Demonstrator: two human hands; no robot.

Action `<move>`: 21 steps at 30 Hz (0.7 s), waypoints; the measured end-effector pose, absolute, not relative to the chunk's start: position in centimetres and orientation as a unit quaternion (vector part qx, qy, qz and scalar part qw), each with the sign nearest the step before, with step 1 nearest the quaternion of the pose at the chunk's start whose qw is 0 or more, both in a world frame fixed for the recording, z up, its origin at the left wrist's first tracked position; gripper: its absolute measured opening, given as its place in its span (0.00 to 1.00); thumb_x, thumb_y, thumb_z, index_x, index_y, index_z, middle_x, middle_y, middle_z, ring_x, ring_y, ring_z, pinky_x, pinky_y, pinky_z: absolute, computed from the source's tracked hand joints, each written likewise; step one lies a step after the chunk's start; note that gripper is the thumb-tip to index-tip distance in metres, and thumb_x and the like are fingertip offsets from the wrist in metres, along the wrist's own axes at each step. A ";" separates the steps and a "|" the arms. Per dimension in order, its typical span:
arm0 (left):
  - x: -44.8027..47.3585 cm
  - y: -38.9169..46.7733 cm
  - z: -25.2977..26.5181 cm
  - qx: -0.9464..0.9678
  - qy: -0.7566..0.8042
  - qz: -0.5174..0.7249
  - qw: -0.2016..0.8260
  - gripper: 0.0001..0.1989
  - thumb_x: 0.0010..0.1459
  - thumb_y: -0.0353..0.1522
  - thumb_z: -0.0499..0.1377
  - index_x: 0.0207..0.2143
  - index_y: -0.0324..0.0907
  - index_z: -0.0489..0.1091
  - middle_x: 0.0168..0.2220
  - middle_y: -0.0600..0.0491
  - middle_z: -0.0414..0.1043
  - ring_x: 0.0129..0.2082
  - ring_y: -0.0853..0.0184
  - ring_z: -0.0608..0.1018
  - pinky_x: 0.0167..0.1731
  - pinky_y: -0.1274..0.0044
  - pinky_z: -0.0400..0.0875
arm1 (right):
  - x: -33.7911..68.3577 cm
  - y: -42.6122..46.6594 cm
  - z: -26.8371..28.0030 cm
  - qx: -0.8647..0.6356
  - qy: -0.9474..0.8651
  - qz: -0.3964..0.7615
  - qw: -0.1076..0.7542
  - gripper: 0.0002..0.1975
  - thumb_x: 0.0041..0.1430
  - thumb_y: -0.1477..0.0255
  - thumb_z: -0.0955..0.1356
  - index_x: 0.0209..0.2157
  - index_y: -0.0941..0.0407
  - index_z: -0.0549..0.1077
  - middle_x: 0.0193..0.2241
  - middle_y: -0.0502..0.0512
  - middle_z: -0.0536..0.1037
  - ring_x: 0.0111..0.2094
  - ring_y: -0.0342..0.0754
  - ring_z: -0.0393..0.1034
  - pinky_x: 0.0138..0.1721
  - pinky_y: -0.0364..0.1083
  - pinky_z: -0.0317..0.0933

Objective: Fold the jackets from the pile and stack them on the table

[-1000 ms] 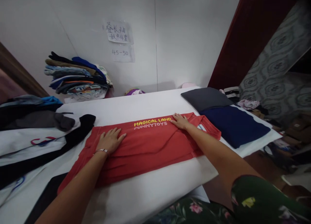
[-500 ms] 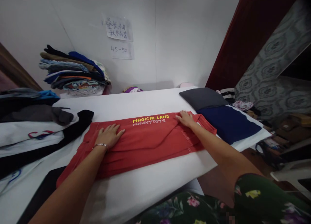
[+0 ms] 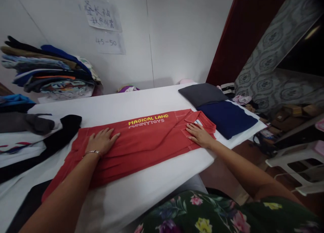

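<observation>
A red shirt (image 3: pixel 141 142) lies partly folded on the white table, its collar to the right. Yellow lettering reading "MAGICAL LAND" runs along its far side, with pale lettering beneath. My left hand (image 3: pixel 101 141) rests flat on the shirt's left part, fingers spread. Near the collar, my right hand (image 3: pixel 198 134) lies flat with the fingers stretched out, just below a white label (image 3: pixel 198 122). Both palms press on the cloth, and neither hand grips it. Beyond the collar lie a folded navy garment (image 3: pixel 229 118) and a dark grey one (image 3: pixel 202 94).
A tall stack of folded clothes (image 3: pixel 53 71) stands at the back left. Loose black, white and grey garments (image 3: pixel 32 125) are heaped on the left. Handwritten papers (image 3: pixel 103 24) hang on the wall. A white plastic stool (image 3: pixel 296 158) stands right of the table (image 3: pixel 141 189).
My right hand has moved from the shirt's far edge towards me, down beside the collar, uncovering the label. The left hand stays on the cloth. The view has turned slightly right.
</observation>
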State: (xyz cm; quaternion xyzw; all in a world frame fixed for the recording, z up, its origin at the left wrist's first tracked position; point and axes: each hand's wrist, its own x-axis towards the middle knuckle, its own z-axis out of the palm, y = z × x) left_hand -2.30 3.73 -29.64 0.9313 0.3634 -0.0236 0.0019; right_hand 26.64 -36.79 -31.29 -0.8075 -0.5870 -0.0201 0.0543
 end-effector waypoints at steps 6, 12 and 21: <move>-2.5 3.7 -29.7 0.933 0.359 -0.005 -0.001 0.35 0.60 0.48 0.40 0.62 0.37 0.59 0.64 0.45 0.57 0.64 0.53 0.58 0.61 0.56 0.50 | 26.2 -37.2 -31.1 -0.819 -0.571 -0.034 0.049 0.29 0.66 0.55 0.54 0.64 0.52 0.55 0.66 0.57 0.53 0.67 0.53 0.41 0.65 0.61 0.35; -2.5 3.2 -29.4 0.930 0.367 -0.008 0.002 0.34 0.60 0.48 0.40 0.62 0.39 0.59 0.65 0.46 0.55 0.64 0.55 0.57 0.61 0.57 0.50 | 26.5 -37.2 -31.8 -0.858 -0.510 -0.036 0.052 0.28 0.66 0.55 0.55 0.64 0.50 0.56 0.65 0.56 0.55 0.67 0.56 0.40 0.62 0.64 0.41; -2.5 3.1 -29.4 0.927 0.374 -0.010 0.007 0.35 0.60 0.49 0.39 0.62 0.40 0.59 0.65 0.47 0.54 0.65 0.56 0.56 0.62 0.58 0.49 | 27.5 -37.8 -31.0 -0.847 -0.448 -0.129 0.255 0.31 0.67 0.59 0.53 0.67 0.55 0.44 0.67 0.61 0.50 0.67 0.53 0.44 0.63 0.57 0.47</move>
